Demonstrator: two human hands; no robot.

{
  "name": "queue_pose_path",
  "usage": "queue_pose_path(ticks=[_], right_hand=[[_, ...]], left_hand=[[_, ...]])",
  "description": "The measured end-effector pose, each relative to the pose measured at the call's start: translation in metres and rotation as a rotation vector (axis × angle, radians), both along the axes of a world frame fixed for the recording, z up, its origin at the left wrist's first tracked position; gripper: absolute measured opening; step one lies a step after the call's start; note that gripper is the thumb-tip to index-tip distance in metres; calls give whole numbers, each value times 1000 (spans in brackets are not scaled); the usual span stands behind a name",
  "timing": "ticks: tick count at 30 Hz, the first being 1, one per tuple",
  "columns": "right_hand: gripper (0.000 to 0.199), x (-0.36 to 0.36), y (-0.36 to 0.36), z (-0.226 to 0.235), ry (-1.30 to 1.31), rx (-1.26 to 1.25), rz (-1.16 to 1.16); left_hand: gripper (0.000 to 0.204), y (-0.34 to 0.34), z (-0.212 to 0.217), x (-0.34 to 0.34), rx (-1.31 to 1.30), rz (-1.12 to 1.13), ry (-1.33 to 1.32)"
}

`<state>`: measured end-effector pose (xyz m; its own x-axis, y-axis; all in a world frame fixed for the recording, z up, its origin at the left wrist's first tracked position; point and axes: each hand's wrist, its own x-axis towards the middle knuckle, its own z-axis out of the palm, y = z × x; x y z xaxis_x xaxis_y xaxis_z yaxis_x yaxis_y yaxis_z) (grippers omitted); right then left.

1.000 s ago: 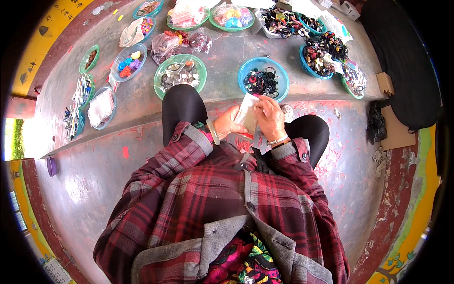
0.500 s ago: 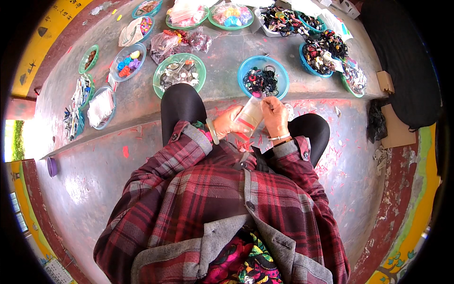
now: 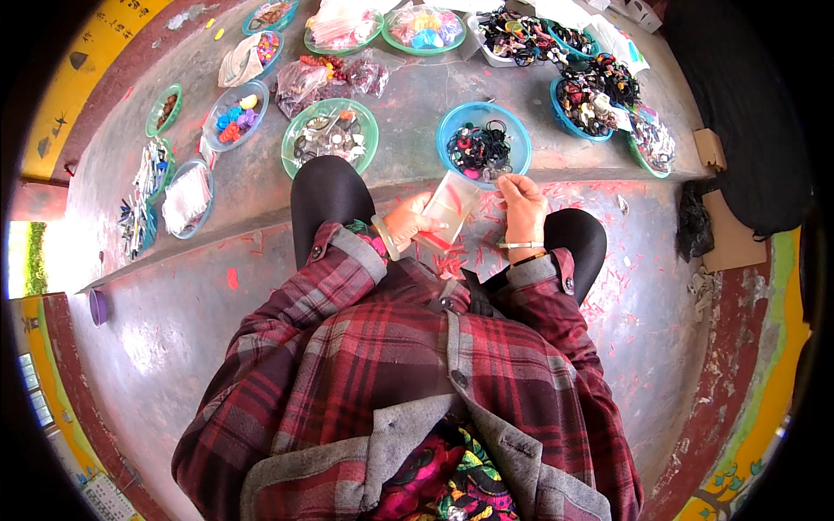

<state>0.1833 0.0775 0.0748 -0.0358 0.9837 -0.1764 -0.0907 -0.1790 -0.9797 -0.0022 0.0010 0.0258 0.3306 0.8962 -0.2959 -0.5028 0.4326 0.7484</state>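
My left hand (image 3: 407,222) grips a small clear plastic bag (image 3: 453,201) with a red strip along its lower end, tilted between my knees. Just right of the bag, my right hand (image 3: 525,208) is closed in a pinch, apart from the bag; whatever its fingertips hold is too small to make out. Beyond the hands stands a blue bowl (image 3: 519,128) of black hair ties and small dark pieces. To its left, a green bowl (image 3: 372,130) holds rings and pale small parts. Red strips (image 3: 452,260) lie below the bag.
Several bowls and baskets of small goods line the raised concrete ledge (image 3: 408,104). Bags of red items (image 3: 330,78) lie behind the green bowl. At right are a black plastic bag (image 3: 693,221) and cardboard (image 3: 734,234). A purple cup (image 3: 98,306) stands at left.
My right hand has drawn away from the bag's top, slightly right and down. The bag has shifted a little left in my left hand, its mouth now uncovered.
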Motion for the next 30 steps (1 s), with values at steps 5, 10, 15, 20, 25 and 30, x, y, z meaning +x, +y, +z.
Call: queue_pose_path(ticks=[5, 10, 15, 20, 25, 30], right_hand=[[6, 9, 6, 5, 193, -97, -103], [7, 7, 3, 3, 280, -128, -67], [9, 3, 2, 2, 287, -155, 13], [8, 3, 2, 3, 301, -197, 13], [9, 3, 1, 5, 344, -227, 22], [10, 7, 4, -1, 466, -281, -5]], left_hand=[[39, 2, -8, -7, -213, 219, 14], [30, 18, -28, -11, -559, 494, 149], [22, 52, -148, -44, -344, 687, 235], [43, 91, -141, -44, -220, 951, 564], [41, 84, -169, -47, -197, 913, 847], [25, 64, -67, -1, -115, 485, 219]])
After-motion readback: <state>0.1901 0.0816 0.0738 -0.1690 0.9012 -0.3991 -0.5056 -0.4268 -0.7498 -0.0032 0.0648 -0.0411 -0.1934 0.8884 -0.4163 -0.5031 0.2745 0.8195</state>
